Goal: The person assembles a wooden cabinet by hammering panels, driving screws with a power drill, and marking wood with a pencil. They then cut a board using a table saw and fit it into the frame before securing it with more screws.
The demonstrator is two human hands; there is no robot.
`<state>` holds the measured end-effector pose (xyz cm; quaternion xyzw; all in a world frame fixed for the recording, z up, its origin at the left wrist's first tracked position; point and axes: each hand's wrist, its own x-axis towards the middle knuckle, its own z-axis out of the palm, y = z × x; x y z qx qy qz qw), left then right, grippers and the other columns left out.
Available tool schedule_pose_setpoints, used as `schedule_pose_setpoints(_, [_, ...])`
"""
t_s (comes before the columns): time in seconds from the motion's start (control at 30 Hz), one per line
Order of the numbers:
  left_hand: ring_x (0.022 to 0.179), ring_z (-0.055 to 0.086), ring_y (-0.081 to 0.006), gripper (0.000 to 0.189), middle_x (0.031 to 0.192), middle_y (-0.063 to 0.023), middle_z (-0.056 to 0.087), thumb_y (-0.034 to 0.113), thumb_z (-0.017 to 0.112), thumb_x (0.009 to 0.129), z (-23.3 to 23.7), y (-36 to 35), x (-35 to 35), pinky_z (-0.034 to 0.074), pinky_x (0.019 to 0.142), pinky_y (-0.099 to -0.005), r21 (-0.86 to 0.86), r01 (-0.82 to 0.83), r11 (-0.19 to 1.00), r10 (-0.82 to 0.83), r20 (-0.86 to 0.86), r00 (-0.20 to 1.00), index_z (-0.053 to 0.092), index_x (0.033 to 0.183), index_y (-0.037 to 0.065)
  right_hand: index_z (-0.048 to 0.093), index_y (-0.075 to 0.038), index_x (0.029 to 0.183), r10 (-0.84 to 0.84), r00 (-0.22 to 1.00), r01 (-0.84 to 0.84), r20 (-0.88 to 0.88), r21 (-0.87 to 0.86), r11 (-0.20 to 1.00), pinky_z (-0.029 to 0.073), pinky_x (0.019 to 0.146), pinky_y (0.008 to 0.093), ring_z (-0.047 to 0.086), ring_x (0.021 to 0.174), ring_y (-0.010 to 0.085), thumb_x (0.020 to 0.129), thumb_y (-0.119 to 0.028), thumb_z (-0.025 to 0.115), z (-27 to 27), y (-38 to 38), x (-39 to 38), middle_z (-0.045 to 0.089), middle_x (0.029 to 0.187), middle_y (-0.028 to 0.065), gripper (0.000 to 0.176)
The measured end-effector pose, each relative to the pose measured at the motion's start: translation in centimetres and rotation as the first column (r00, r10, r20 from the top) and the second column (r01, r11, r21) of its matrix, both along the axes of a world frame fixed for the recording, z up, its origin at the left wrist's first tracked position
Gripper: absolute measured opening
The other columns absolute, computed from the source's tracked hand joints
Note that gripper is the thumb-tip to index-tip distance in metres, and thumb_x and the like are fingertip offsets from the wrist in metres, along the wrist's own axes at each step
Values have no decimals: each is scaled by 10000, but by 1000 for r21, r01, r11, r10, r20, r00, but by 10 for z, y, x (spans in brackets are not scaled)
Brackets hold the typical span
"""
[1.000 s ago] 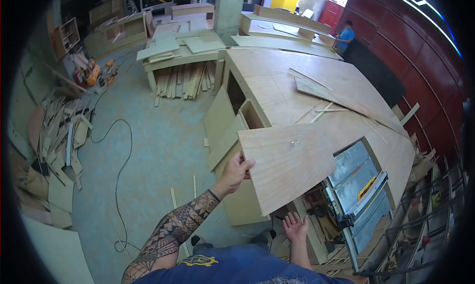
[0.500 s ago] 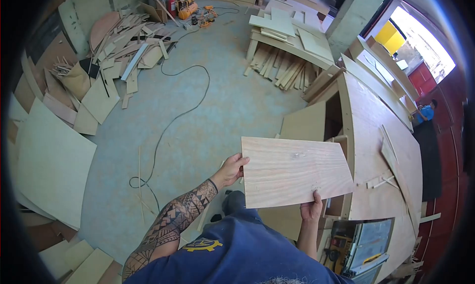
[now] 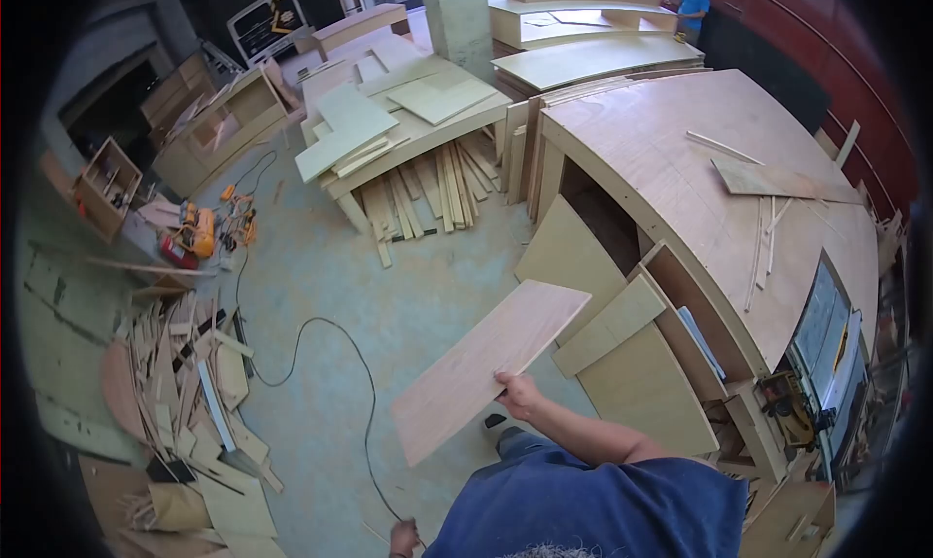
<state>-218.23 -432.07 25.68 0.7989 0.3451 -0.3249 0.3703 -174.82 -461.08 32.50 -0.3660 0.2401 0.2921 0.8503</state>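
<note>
My right hand [image 3: 518, 395] grips the lower long edge of a rectangular plywood board [image 3: 491, 364], thumb on its upper face. The board is pale with a visible grain and hangs tilted above the floor. My left hand [image 3: 404, 537] is low at the bottom edge of the view, apart from the board. It is small and partly cut off there, so how its fingers are set cannot be made out. A black cable [image 3: 372, 441] on the floor runs down towards it.
At right stands a large curved wooden workbench [image 3: 661, 121] with thin strips on top and a table saw [image 3: 826, 364] at its near end. Ahead, a table [image 3: 447, 121] carries panels. Offcuts [image 3: 185, 383] lie at left. A person in a blue shirt [image 3: 692, 4] stands far back.
My left hand has let go of the board and dropped down. The board, now in my right hand alone, has tilted diagonally. The view has swung right.
</note>
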Motion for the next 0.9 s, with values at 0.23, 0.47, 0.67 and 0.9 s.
schedule_pose_setpoints(0.23, [792, 659, -328, 338, 912, -129, 704, 351, 519, 1030, -4, 149, 135, 545, 770, -463, -1, 90, 996, -89, 104, 991, 670, 1162, 79, 486, 57, 1402, 153, 985, -163, -84, -134, 977, 522, 1049, 545, 621, 1226, 367, 1000, -105, 642, 4, 136, 64, 611, 1341, 196, 460])
schedule_pose_setpoints(0.47, [890, 677, -362, 363, 947, -167, 717, 378, 539, 1009, -22, 324, 240, 543, 830, -474, 20, 13, 1000, -17, 226, 974, 720, 1093, 74, 487, 107, 1361, 206, 975, -217, -79, -172, 961, 549, 1027, 550, 630, 1209, 393, 1000, -84, 622, -24, 316, 168, 604, 1341, 222, 430])
schedule_pose_setpoints(0.67, [974, 693, -391, 391, 977, -199, 729, 400, 557, 991, -12, 458, 299, 540, 881, -483, 33, -269, 963, 243, 336, 910, 762, 1034, 70, 463, 18, 1376, 136, 987, -147, -87, -131, 980, 434, 1129, 600, 547, 1261, 358, 995, -67, 572, -3, 472, 269, 569, 1309, 173, 405])
schedule_pose_setpoints(0.9, [871, 711, -196, 319, 899, -106, 739, 285, 602, 986, 114, 686, 549, 542, 772, -340, -350, -754, 555, 738, 625, 254, 698, 1052, -12, 452, -26, 1436, -87, 994, 79, 68, 113, 990, 480, 1121, 538, 572, 1279, 307, 963, -22, 579, 44, 581, 401, 564, 1371, 144, 490])
